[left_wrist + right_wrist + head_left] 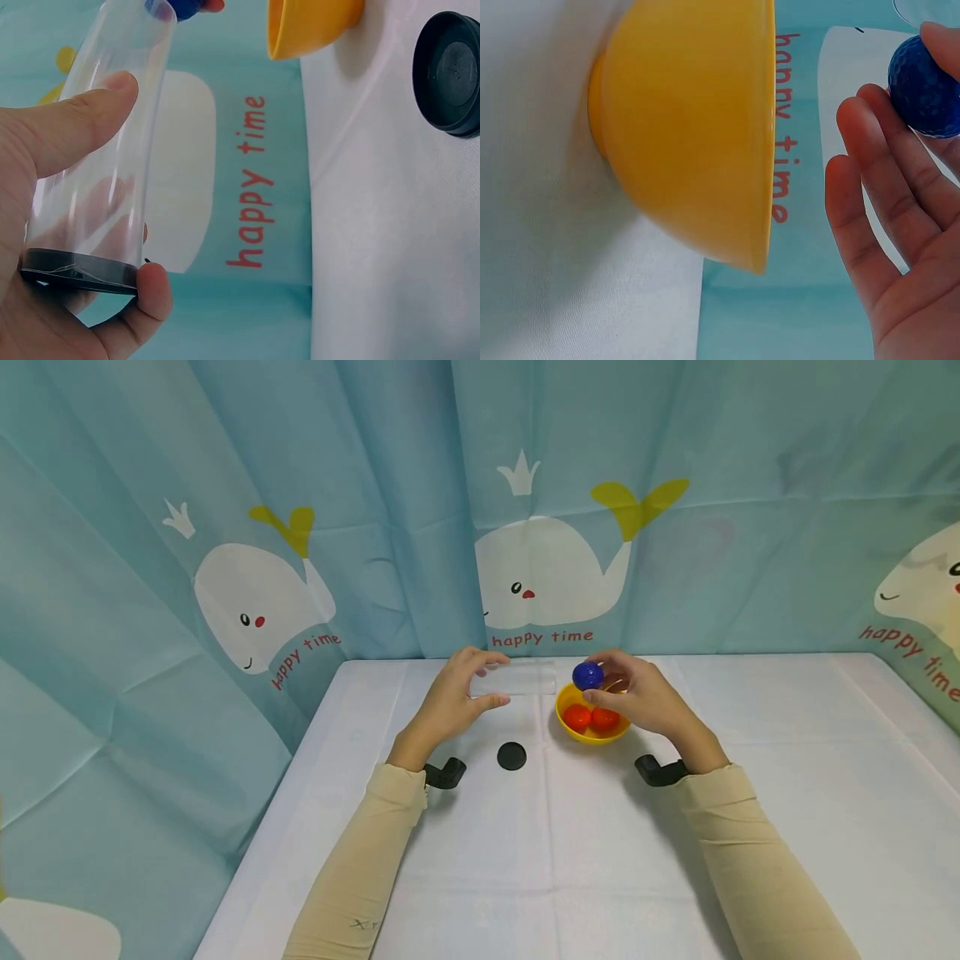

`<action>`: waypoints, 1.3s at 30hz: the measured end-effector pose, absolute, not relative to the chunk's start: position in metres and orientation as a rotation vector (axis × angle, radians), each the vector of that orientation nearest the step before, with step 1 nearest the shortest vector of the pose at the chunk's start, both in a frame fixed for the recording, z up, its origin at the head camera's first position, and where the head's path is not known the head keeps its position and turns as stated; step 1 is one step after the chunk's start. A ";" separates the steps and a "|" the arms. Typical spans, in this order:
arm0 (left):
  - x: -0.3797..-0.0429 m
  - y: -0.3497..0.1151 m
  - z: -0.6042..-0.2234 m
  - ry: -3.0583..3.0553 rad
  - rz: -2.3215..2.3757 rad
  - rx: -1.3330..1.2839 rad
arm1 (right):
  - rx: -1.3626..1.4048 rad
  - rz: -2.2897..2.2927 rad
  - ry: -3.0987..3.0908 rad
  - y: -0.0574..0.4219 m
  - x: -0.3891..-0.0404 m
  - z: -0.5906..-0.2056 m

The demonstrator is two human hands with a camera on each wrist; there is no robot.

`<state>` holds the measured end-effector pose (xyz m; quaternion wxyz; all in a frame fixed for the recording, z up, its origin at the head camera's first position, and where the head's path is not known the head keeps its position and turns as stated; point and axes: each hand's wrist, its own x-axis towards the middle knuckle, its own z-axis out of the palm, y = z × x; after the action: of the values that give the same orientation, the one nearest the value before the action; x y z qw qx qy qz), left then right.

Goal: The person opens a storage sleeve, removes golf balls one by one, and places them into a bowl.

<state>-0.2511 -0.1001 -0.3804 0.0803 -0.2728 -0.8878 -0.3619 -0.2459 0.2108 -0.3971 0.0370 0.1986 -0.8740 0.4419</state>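
Note:
My left hand (450, 696) grips a clear plastic tube (525, 678), thumb on one side and fingers on the other. In the left wrist view the tube has a black cap (79, 270) on the end by the little finger. The tube's other end points right, toward the other hand. My right hand (645, 693) pinches a blue dimpled golf ball (926, 86) between thumb and fingertips, above the yellow bowl (592, 739). Inside that bowl lie orange-red balls (577, 717); the right hand hides part of the bowl.
A loose round black lid (512, 756) lies on the white-covered table (480, 852), between the two forearms. Behind the table's back edge hangs a light blue curtain (405, 468) printed with whales.

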 end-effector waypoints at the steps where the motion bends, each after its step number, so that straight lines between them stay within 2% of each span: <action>1: -0.251 -0.100 -0.380 -2.655 -1.079 -0.816 | 0.611 1.354 -2.680 0.211 -0.246 -0.396; 39: -0.253 -0.099 -0.384 -2.670 -1.145 -0.783 | 0.518 1.256 -2.703 0.222 -0.256 -0.413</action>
<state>-0.2534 -0.0989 -0.3840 0.0661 -0.2597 -0.8855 -0.3797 -0.2561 0.2221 -0.4129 0.0582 0.1709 -0.8920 0.4145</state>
